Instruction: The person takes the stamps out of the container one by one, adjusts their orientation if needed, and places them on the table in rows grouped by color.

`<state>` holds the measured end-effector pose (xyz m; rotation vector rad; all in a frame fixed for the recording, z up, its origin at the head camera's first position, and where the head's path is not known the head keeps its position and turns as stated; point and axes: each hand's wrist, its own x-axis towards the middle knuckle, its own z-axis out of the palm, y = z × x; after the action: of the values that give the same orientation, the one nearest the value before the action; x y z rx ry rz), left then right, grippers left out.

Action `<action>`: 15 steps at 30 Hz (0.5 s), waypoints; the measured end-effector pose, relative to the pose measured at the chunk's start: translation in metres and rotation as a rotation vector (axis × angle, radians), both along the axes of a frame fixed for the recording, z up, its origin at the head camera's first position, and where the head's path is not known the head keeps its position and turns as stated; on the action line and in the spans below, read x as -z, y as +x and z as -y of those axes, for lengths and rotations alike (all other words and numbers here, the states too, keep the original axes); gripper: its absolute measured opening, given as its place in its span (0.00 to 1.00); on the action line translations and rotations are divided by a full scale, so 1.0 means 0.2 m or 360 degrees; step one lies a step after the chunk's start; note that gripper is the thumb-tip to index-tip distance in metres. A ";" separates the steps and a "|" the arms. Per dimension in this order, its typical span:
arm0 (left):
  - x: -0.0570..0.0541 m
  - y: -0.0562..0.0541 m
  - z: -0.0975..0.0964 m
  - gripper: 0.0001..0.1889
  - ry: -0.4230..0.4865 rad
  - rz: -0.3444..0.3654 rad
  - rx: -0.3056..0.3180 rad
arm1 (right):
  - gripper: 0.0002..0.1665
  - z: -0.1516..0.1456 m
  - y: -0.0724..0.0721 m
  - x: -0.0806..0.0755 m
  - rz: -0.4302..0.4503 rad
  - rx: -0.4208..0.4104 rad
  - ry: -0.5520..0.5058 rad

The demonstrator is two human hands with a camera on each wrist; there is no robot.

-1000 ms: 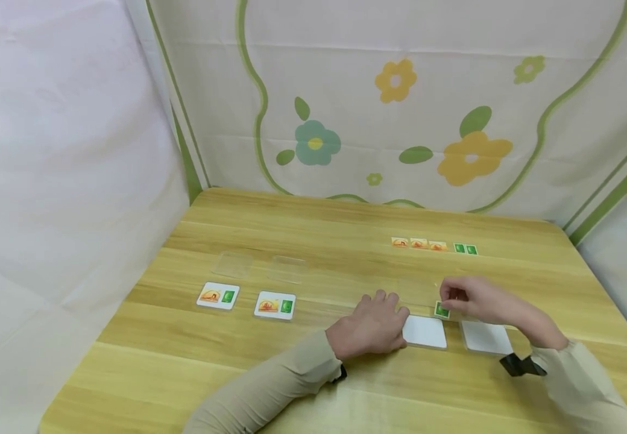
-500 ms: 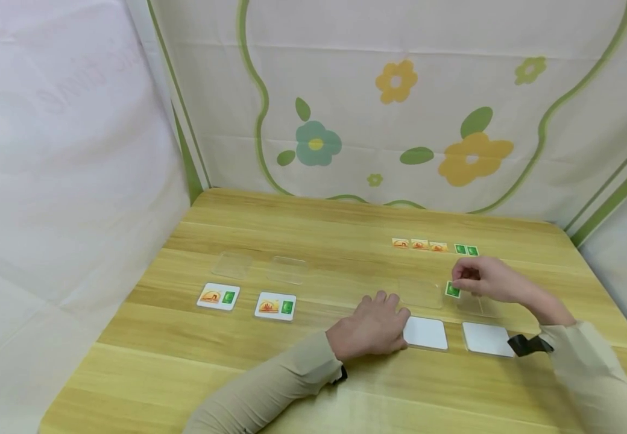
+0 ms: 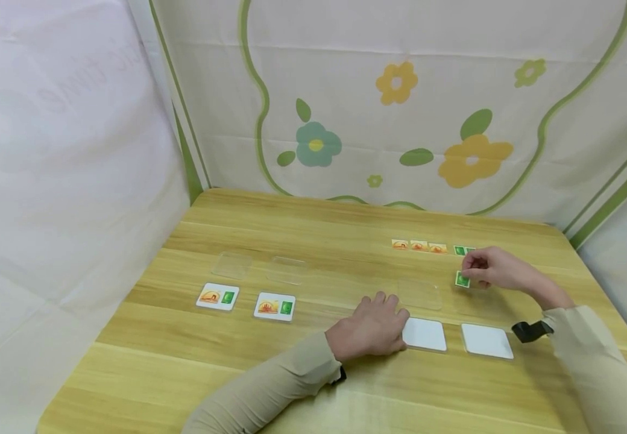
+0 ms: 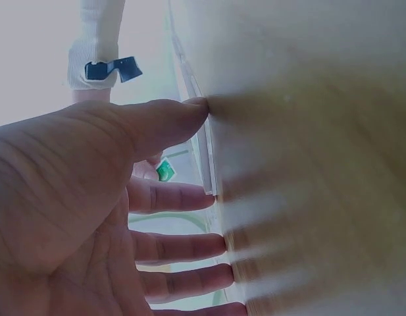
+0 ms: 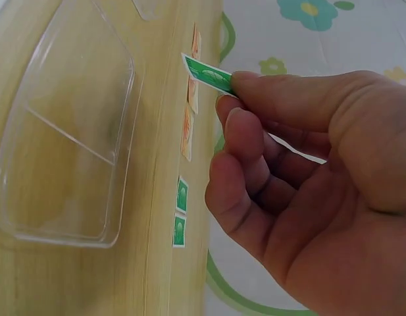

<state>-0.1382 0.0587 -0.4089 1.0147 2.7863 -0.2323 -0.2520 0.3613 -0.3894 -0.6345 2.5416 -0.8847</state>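
Pinching a small green, white-bordered paper stamp [image 3: 462, 279], the right hand [image 3: 500, 269] in the head view is nearer the far edge of the yellow wooden table [image 3: 302, 217] than the left hand [image 3: 370, 328], whose fingers spread on the wood beside a white rectangular card [image 3: 424, 334]. The stamp lies to the right hand's left.

In the left wrist view, the left hand's fingers are straight.

In the right wrist view, the stamp's long axis points outward from the thumb tip.

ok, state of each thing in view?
Right hand: pinching.
Held green rectangular paper piece: raised off wood-grain tabletop.
Two flat white rectangles at right: blank.
Left hand: fingers extended, thumb at a blank rectangle's edge.
Two white rectangles at left: each showing orange and green pictures.
Three orange rectangular paper pieces: in a row.
Two loose green rectangular paper pieces: side by side.
Clear plastic rectangles: lying on tabletop.
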 end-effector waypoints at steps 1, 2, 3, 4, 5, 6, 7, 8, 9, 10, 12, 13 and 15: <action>0.00 0.00 0.00 0.22 0.0000 -0.0001 0.0002 | 0.08 -0.01 0.00 0.00 -0.0009 0.0008 0.0008; 0.00 0.00 0.00 0.22 0.0000 -0.0005 0.0005 | 0.08 -0.01 -0.01 0.00 -0.0016 0.0012 0.0018; 0.00 0.00 0.00 0.22 0.0002 -0.0006 0.0008 | 0.08 -0.02 -0.01 0.00 -0.0018 0.0018 0.0024; 0.00 0.00 0.00 0.22 0.0002 -0.0008 0.0011 | 0.08 -0.02 -0.02 -0.01 -0.0025 0.0022 0.0033; 0.01 0.00 0.00 0.22 0.0006 -0.0010 0.0014 | 0.08 -0.03 -0.02 -0.01 -0.0025 0.0029 0.0042; 0.01 0.00 0.00 0.22 0.0006 -0.0013 0.0017 | 0.08 -0.03 -0.02 -0.01 -0.0022 0.0036 0.0049; 0.01 0.00 0.00 0.22 0.0008 -0.0016 0.0019 | 0.08 -0.04 -0.03 -0.02 -0.0021 0.0043 0.0052; 0.01 0.00 0.00 0.22 0.0010 -0.0018 0.0018 | 0.08 -0.04 -0.04 -0.02 -0.0017 0.0047 0.0059; 0.01 0.00 0.00 0.22 0.0012 -0.0019 0.0017 | 0.08 -0.04 -0.04 -0.02 -0.0016 0.0056 0.0062; 0.01 0.00 0.00 0.22 0.0010 -0.0021 0.0016 | 0.08 -0.05 -0.05 -0.03 -0.0014 0.0066 0.0069; 0.02 0.00 0.00 0.22 0.0009 -0.0019 0.0014 | 0.08 -0.05 -0.06 -0.03 -0.0010 0.0084 0.0075; 0.02 0.00 0.00 0.22 0.0009 -0.0017 0.0013 | 0.08 -0.06 -0.07 -0.03 -0.0013 0.0087 0.0080; 0.02 0.00 0.00 0.22 0.0004 -0.0017 0.0015 | 0.08 -0.07 -0.08 -0.03 -0.0007 0.0094 0.0086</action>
<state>-0.1390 0.0591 -0.4124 1.0305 2.7922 -0.2362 -0.2677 0.3743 -0.3825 -0.5487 2.5909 -0.8319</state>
